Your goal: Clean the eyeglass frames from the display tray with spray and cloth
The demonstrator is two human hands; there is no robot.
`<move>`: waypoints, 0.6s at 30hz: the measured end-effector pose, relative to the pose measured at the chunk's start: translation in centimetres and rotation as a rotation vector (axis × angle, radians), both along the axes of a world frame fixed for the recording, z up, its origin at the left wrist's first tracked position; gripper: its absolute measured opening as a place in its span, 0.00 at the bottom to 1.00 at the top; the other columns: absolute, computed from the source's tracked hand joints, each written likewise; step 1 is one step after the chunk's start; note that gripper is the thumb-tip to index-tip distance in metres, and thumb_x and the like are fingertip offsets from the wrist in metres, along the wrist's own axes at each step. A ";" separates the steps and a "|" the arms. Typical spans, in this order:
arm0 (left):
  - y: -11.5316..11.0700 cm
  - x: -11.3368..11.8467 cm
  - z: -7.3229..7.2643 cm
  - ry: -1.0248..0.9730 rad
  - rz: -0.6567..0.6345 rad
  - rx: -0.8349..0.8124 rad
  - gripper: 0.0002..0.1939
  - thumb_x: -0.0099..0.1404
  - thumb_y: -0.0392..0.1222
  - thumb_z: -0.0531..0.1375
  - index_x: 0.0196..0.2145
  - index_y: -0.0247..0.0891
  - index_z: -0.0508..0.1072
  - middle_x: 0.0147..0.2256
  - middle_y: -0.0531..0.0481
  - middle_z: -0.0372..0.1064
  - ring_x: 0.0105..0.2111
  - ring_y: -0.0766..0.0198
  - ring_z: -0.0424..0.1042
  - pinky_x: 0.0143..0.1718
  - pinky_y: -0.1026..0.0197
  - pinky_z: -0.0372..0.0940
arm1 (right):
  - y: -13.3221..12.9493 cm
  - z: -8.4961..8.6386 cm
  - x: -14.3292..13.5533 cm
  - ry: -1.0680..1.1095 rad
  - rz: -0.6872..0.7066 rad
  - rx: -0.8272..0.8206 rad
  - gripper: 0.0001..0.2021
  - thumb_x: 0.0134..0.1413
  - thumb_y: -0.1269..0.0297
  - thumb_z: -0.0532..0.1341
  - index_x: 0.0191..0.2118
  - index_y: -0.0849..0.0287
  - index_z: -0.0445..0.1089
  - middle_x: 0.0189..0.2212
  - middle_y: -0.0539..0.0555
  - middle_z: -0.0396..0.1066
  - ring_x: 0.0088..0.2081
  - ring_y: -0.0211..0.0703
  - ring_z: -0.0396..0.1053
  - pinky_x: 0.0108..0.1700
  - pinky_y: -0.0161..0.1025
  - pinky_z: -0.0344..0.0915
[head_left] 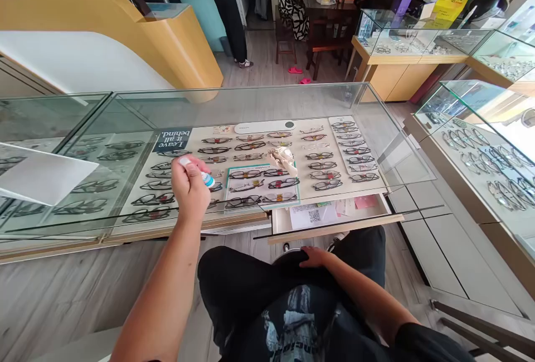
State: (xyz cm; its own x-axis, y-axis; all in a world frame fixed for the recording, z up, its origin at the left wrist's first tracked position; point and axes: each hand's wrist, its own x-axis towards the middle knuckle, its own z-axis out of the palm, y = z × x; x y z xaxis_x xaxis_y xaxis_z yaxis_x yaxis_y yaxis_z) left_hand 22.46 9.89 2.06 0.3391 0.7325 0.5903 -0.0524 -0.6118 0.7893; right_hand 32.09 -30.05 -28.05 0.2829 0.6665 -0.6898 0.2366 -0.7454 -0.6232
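My left hand (190, 183) is raised over the glass display case (234, 97), its fingers closed round a small white and blue bottle (208, 179). Lower down, my right hand (313, 257) rests on the black trousers near the stool, below the open drawer (338, 227); it appears to hold nothing, with its fingers partly spread. A crumpled beige cloth (282, 159) lies on the glass, right of my left hand. Rows of eyeglasses (325, 174) show through the glass. Papers with a QR code (314, 215) lie in the drawer.
A white sheet (48, 172) is on the glass at the left. More display cases (489, 155) stand at the right. A curved yellow counter (179, 44) is at the back left. Beyond it a person stands, and other people sit at a dark table (324, 8).
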 end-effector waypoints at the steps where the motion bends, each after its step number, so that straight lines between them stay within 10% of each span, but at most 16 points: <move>1: 0.1 -0.1 0.0 0.011 -0.001 -0.005 0.31 0.79 0.77 0.56 0.45 0.43 0.69 0.31 0.53 0.70 0.31 0.61 0.71 0.37 0.56 0.65 | 1.4 -0.3 0.0 0.013 0.081 -0.052 0.21 0.74 0.53 0.72 0.64 0.59 0.78 0.64 0.60 0.78 0.64 0.60 0.78 0.67 0.63 0.76; 7: 0.4 -0.5 0.0 0.023 0.055 -0.007 0.31 0.77 0.78 0.57 0.44 0.45 0.68 0.29 0.54 0.70 0.31 0.59 0.73 0.38 0.55 0.68 | 4.6 -0.5 0.9 0.043 0.335 -0.211 0.34 0.45 0.51 0.85 0.57 0.57 0.79 0.58 0.63 0.84 0.66 0.77 0.79 0.70 0.65 0.73; 18: -0.6 -0.1 0.3 0.013 0.089 -0.052 0.31 0.75 0.79 0.57 0.43 0.48 0.65 0.29 0.55 0.69 0.29 0.57 0.72 0.38 0.52 0.69 | -1.3 2.5 3.9 0.042 0.317 -0.265 0.23 0.43 0.52 0.85 0.41 0.54 0.78 0.44 0.54 0.85 0.60 0.73 0.83 0.65 0.60 0.77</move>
State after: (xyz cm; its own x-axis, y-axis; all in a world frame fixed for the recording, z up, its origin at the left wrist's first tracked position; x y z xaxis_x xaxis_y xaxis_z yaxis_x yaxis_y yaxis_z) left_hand 22.35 9.30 2.36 0.2786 0.7898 0.5464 0.0112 -0.5716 0.8205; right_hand 35.99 -31.33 -25.56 0.0599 0.5137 -0.8559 0.4585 -0.7758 -0.4335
